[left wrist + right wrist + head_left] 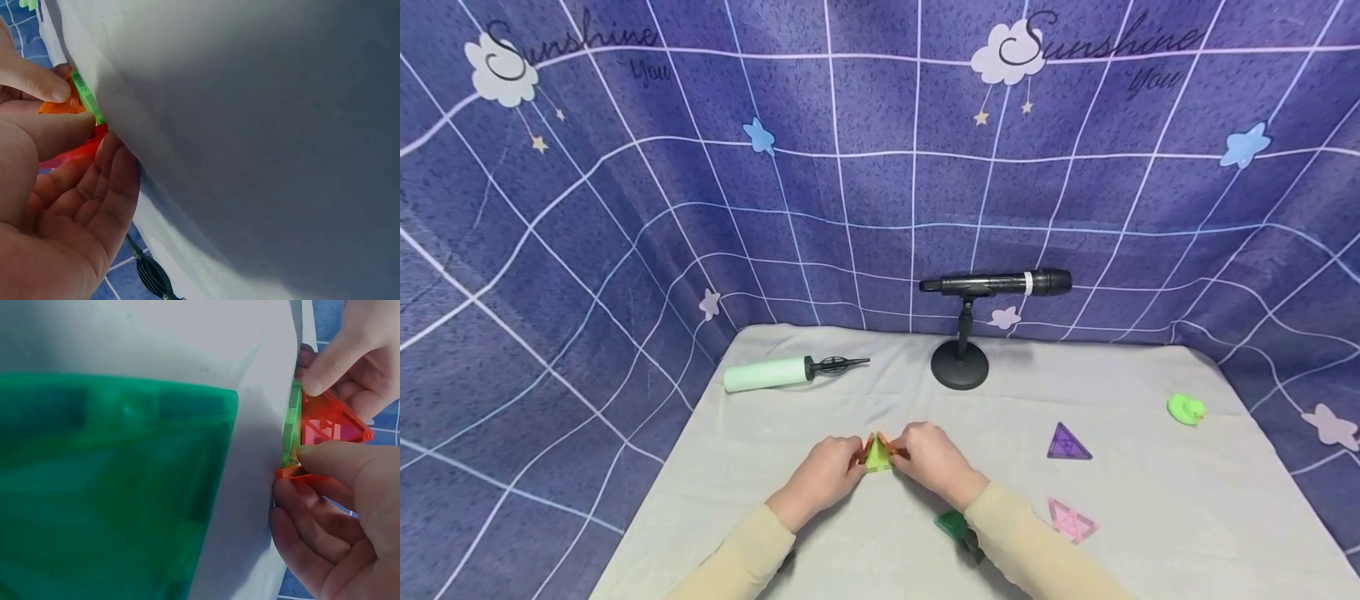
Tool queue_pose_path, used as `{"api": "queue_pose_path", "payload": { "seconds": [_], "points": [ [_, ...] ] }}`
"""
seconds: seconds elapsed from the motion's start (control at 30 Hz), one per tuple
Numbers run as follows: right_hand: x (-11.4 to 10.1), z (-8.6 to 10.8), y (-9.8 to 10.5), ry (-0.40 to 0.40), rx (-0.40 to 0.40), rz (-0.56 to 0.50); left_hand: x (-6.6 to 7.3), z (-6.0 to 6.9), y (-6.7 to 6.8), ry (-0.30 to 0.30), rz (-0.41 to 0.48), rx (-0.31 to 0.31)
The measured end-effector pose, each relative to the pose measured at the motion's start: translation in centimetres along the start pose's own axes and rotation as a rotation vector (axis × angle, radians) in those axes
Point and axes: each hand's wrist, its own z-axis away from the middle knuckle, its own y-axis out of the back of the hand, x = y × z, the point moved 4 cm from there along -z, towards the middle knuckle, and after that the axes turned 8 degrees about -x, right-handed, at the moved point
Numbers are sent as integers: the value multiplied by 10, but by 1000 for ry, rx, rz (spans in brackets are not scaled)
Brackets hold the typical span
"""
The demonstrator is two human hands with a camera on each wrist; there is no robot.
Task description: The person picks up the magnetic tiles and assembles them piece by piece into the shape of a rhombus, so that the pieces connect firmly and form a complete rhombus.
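Note:
Triangular see-through magnetic tiles stand leaning together between both hands, with a yellow-green tile [878, 456] facing the head camera. My left hand [827, 473] pinches the red tile [334, 419] on the left side, its thumb near the green tile's edge. On the other side, my right hand [938, 462] pinches the orange tile [61, 107] between thumb and fingers. A pink tint shows behind the red tile in the right wrist view. A dark green tile [952, 524] is beside the right forearm, partly hidden by the sleeve; it looms large in the right wrist view.
A purple triangle tile [1067, 443] and a pink triangle tile [1072, 522] lie to the right. Behind stand a microphone on a stand [961, 364] and a lying mint-green hand pump [769, 374]. A green toy duck [1186, 409] sits far right on the white cloth [820, 550].

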Motion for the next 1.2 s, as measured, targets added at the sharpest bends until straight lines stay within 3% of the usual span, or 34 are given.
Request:
{"api": "queue_pose_path", "payload": {
  "seconds": [0.3,0.93,1.2],
  "points": [
    [-9,3,3,44,63,98,9,2,-1,-60,-112,44],
    [-6,10,1,-2,10,21,5,8,-1,-1,-59,76],
    [7,24,11,-27,18,-4,8,15,2,47,-171,105]
  ]
}}
